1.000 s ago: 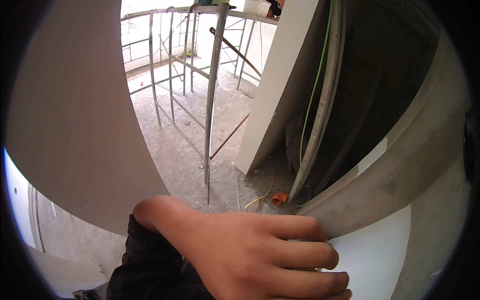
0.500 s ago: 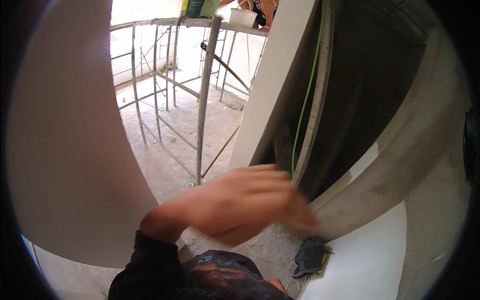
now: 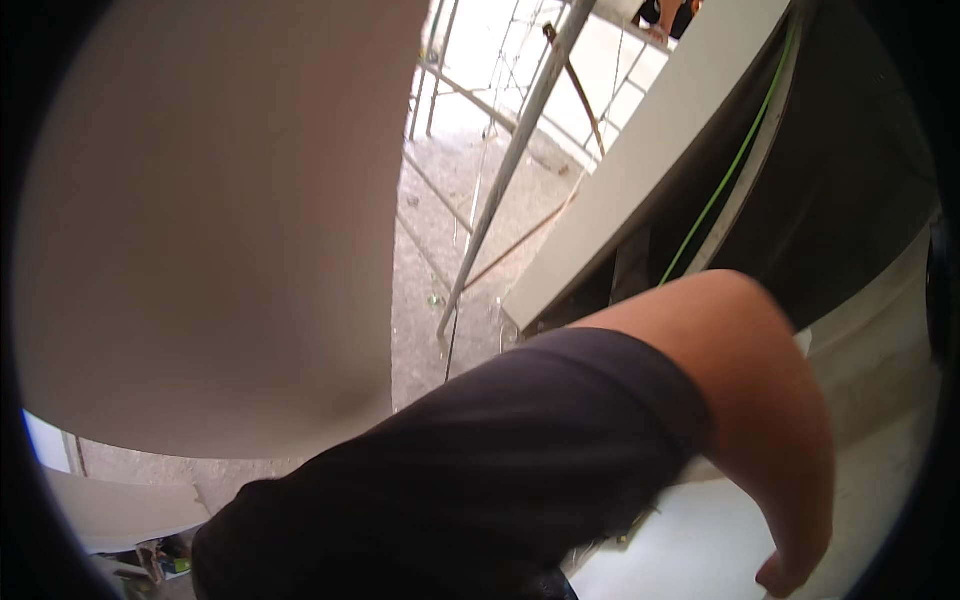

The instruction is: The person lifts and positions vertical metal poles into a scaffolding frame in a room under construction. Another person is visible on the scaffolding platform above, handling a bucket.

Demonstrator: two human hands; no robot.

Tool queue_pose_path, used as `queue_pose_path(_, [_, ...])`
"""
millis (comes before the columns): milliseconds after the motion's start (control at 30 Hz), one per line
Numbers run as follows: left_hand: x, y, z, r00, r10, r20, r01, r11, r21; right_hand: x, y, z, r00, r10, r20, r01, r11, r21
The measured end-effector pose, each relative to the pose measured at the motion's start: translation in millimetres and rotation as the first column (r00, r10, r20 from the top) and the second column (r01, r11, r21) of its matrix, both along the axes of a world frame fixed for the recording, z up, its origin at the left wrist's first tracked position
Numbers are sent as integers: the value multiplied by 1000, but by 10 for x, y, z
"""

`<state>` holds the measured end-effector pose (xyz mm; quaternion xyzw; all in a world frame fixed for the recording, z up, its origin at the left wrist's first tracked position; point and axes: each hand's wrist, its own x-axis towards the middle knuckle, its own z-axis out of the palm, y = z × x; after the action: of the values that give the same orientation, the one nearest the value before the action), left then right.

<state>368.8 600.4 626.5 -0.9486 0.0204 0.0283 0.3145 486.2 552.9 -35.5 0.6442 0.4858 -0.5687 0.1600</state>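
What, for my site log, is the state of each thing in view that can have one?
Left hand: bent downward, blurred; grip cannot be told.
Black sleeve: worn, skin bare beyond its cuff.
Green line: gently curved, unbroken where visible.
Scaffold pole: standing, slanted in the picture.
Brown brace: slanting, by the pole.
Floor: dusty, small bits scattered.

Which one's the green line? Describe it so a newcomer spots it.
Find the slanting white wall at upper right, with a dark area to its right. A narrow pale strip crosses that area; the green line runs along its left side until the left forearm cuts it off from view. It's the only thin, bright green strand there.
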Motion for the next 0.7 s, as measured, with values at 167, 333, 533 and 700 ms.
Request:
queue_pose_path(167, [302, -275, 14, 995, -94, 17, 94, 995, -13, -196, -24, 73, 998, -44, -44, 45, 999, 17])
queue_pose_path(333, [345, -563, -77, 978, -208, -22, 208, 978, -3, -253, -45, 30, 990, -135, -50, 136, 990, 19])
queue_pose_path(533, [112, -673, -299, 968, -252, -20, 252, 968, -3, -252, 205, -174, 978, -208, -20, 208, 978, 1])
queue_pose_path(700, [-480, -463, -503, 979, -123, 161, 157, 962, -224, -109, 117, -332, 949, -313, 28, 313, 949, -34])
